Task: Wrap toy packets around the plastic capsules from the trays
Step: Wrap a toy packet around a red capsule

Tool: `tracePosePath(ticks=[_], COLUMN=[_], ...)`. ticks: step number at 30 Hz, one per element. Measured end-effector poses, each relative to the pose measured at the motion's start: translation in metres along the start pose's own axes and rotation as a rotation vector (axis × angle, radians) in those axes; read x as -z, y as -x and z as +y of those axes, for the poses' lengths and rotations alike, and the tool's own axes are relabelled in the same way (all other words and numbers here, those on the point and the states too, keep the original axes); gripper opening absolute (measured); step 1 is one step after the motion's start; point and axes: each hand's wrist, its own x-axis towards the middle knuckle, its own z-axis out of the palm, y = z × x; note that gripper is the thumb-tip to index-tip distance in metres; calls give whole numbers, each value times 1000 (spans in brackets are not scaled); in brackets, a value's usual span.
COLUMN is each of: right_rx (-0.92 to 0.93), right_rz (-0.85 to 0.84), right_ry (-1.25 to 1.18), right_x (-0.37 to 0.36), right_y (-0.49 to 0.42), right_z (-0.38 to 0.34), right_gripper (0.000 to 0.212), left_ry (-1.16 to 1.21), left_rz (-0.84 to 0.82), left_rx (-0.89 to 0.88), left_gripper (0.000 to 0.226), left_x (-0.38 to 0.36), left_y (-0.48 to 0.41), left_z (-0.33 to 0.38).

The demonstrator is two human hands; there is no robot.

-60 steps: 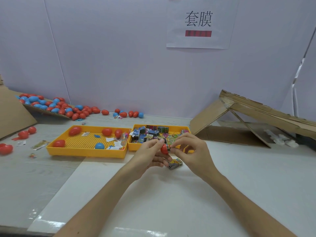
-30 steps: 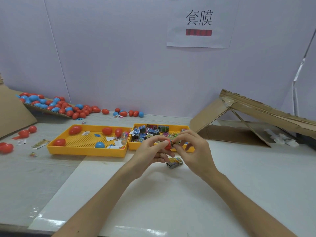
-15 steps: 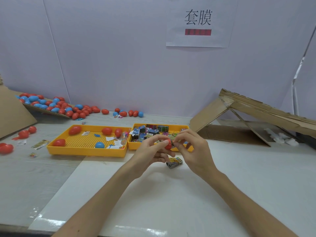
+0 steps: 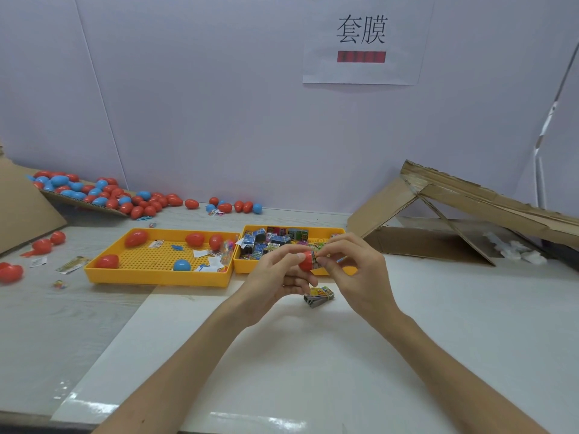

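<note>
My left hand [image 4: 275,277] pinches a red plastic capsule [image 4: 305,261] above the white mat, in front of the right yellow tray [image 4: 344,270]. My right hand [image 4: 354,267] pinches a colourful toy packet [image 4: 317,262] against the capsule's right end. A small bundle of folded packets [image 4: 319,296] lies on the mat just below both hands. The right tray holds several printed packets [image 4: 266,241]. The left yellow tray [image 4: 150,277] holds a few red capsules [image 4: 136,238], one blue capsule [image 4: 181,265] and paper scraps.
Many red and blue capsules [image 4: 103,195] lie piled along the back wall at the left, some on a cardboard sheet. Loose red capsules [image 4: 11,272] sit at the far left edge. A collapsed cardboard box [image 4: 454,220] stands at the back right.
Both hands rose slightly with the capsule. My right fingers have worked the packet further around the capsule's end. The bundle on the mat has stayed put.
</note>
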Motion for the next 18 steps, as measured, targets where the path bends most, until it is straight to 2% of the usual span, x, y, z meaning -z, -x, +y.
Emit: tracePosePath(ticks=[18], right_rx=[-15], right_rz=[-67], right_ry=[12], right_x=[-1], right_y=[0], right_z=[1], right_gripper=[9], left_ry=[-72], left_rz=[69], left_rx=[-18], left_gripper=[12], left_x=[-2], left_y=[-3], left_z=[-2])
